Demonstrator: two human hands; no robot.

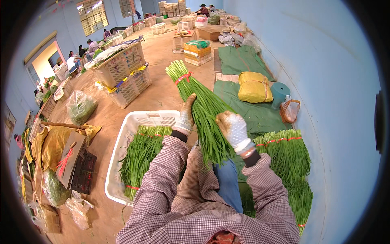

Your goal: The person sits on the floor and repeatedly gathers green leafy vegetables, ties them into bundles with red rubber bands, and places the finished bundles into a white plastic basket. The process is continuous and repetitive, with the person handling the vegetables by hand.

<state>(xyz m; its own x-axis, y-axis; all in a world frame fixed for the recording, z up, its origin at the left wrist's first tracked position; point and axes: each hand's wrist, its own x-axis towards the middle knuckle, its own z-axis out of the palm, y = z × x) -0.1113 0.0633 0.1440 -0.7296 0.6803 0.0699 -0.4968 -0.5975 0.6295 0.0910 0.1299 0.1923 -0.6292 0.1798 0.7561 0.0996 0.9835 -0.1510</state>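
A large bundle of garlic chives (204, 106), bound with a red tie near its pale cut ends, is tilted above my lap. My left hand (186, 114), in a soiled glove, grips its left side below the tie. My right hand (233, 128), in a dotted white glove, lies against the leafy right side with its fingers curled; whether it grips the leaves I cannot tell. To the left, a white plastic crate (114, 170) holds more tied bundles (146, 149). At the right, several bundles with red ties (286, 152) lie by the wall.
Green sheeting (243, 61) covers the floor ahead, bearing a yellow wrapped bundle (255, 87), a teal stool (279, 91) and a small basket (290, 111). Stacked crates (122, 67) stand ahead left. Red ties (64, 163) lie on a board over a dark crate (83, 172). People sit farther off.
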